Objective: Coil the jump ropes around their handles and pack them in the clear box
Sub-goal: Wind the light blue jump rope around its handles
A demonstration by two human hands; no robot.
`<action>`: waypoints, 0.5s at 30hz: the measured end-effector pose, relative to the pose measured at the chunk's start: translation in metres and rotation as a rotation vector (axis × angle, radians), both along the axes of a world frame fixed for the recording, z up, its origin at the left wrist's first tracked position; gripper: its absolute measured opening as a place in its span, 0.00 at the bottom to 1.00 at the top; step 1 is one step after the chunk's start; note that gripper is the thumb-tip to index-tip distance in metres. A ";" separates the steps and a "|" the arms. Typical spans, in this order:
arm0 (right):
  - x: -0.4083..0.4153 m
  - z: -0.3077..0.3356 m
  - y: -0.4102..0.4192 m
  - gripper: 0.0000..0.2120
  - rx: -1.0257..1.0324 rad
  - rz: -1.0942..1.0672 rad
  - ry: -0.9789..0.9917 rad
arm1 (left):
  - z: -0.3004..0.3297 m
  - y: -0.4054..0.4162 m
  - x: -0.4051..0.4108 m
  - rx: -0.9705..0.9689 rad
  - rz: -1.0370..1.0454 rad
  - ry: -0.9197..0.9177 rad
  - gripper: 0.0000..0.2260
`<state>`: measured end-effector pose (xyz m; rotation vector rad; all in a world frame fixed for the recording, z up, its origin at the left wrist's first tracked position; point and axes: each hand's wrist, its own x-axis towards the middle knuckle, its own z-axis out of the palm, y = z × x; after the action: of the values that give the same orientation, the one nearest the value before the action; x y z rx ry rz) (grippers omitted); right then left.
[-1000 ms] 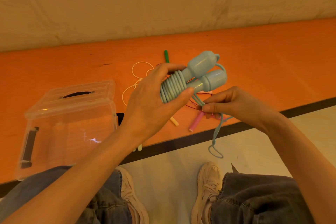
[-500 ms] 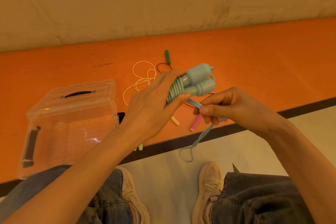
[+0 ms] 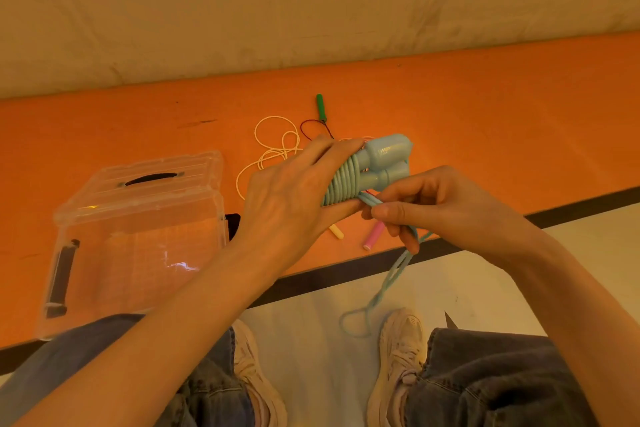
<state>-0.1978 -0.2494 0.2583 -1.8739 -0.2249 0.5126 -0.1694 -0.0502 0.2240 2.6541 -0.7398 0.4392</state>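
My left hand (image 3: pixel 294 194) grips the two light blue jump rope handles (image 3: pixel 384 159) held side by side, with several turns of blue rope coiled around them. My right hand (image 3: pixel 429 204) pinches the doubled blue rope (image 3: pixel 391 281) just below the coil; its loose looped end hangs down over the floor. The clear box (image 3: pixel 138 236) stands on the orange surface at my left, its lid with a black handle shut. Behind my hands lie a cream rope (image 3: pixel 273 146), a green handle (image 3: pixel 320 107), a pink handle (image 3: pixel 373 236) and a cream handle (image 3: pixel 336 231).
The orange surface (image 3: pixel 485 107) ends in a black edge strip (image 3: pixel 571 208) near me. Below it are pale floor, my two shoes and my jeans-clad knees. A beige wall rises behind the orange surface.
The handles tilted lower and nearer the surface in my left hand. My right hand carried the rope round under the coil, and the hanging loop swung left, then back toward the middle.
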 end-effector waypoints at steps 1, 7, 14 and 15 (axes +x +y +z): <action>0.000 0.001 0.000 0.10 0.004 0.007 -0.005 | -0.001 0.000 0.001 -0.025 -0.009 0.003 0.29; -0.003 0.012 -0.014 0.12 -0.029 0.014 -0.024 | -0.001 0.001 0.004 -0.159 -0.013 0.036 0.23; -0.006 0.025 -0.041 0.07 -0.110 -0.170 -0.093 | 0.001 0.007 0.006 -0.119 0.035 0.100 0.23; -0.006 0.027 -0.041 0.07 -0.060 -0.253 -0.155 | 0.002 0.006 0.005 -0.102 0.039 0.116 0.23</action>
<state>-0.2036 -0.2906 0.2849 -1.9679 -0.0734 0.2031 -0.1640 -0.0444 0.2256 2.5774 -0.6147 0.3208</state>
